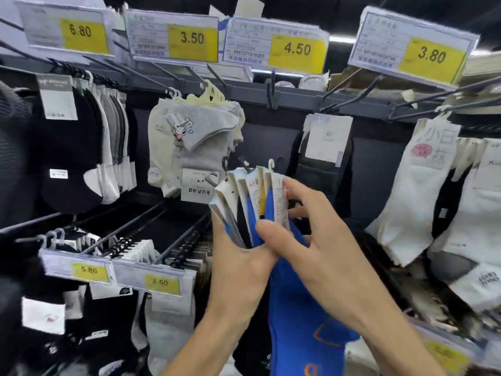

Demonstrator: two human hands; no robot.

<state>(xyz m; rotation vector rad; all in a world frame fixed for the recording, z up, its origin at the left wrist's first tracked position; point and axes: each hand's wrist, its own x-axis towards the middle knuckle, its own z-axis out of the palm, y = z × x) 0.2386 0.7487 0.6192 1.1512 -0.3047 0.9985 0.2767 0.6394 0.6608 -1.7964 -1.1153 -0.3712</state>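
Pinching one card header, fingers of the right hand leaf through a fanned bundle of socks that the left hand clasps from beneath, straight below the 4.50 tag. The socks look light, soft and floppy; the stiffer headers by their hooks seem the surest hold, least likely to slip.

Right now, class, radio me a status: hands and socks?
Left hand grips fanned sock packs from below. Right hand pinches rightmost card. Blue sock hangs down. Nothing in the way.
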